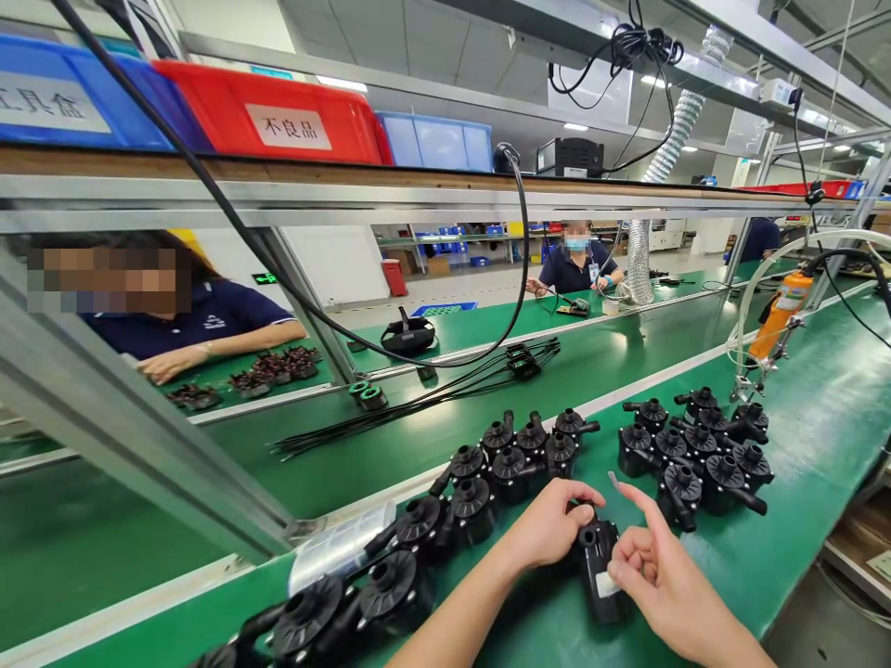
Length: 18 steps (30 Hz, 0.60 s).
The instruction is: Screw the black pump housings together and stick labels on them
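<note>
My left hand is closed around a black plastic pump near the front of the green bench, its thumb and fingers at the top end. A white label shows on the pump's side. My right hand is at that side, thumb against the label's edge and the lower fingers curled in. Its index finger points up and away, with a small greyish strip at the tip. Several more black pumps stand in a row to the left, and another group stands to the right.
A clear plastic roll lies beside the left row. An orange tool stands at the far right. Black cables lie beyond the bench's rail. A metal post slants at left; an overhead shelf holds a red bin. Two people sit opposite.
</note>
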Available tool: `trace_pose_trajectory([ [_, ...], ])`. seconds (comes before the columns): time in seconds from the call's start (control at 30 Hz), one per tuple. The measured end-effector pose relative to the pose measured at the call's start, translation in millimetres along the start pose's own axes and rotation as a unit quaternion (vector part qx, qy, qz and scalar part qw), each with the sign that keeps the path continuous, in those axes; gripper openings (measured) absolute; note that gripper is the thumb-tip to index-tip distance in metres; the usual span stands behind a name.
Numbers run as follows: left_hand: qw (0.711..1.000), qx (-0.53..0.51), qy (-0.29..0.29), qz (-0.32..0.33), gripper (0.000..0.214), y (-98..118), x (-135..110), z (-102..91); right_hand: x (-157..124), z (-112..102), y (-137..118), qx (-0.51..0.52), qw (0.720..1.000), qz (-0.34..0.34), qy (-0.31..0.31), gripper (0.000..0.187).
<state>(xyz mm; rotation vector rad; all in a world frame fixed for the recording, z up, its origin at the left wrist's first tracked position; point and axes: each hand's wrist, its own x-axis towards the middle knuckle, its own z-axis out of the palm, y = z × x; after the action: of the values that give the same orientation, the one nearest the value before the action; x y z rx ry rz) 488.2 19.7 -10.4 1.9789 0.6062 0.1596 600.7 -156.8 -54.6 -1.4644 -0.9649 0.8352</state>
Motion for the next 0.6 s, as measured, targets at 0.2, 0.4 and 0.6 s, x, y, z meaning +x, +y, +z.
trace_pose_trajectory([
  [0.2, 1.0, -0.004, -0.003, 0.007, 0.037, -2.6, 1.2, 0.7, -0.5, -1.5, 3.8, -0.016, 1.0, -0.011, 0.004, 0.082],
  [0.4, 1.0, -0.018, -0.002, 0.012, 0.036, -6.2, 2.1, 2.7, -3.2, -4.3, 20.0, -0.147, 0.986, -0.077, -0.003, 0.073],
  [0.6, 0.998, -0.047, -0.025, 0.018, 0.038, -5.2, 3.3, -0.5, -10.1, -14.8, 38.0, -0.282, 0.939, -0.181, 0.076, 0.069],
])
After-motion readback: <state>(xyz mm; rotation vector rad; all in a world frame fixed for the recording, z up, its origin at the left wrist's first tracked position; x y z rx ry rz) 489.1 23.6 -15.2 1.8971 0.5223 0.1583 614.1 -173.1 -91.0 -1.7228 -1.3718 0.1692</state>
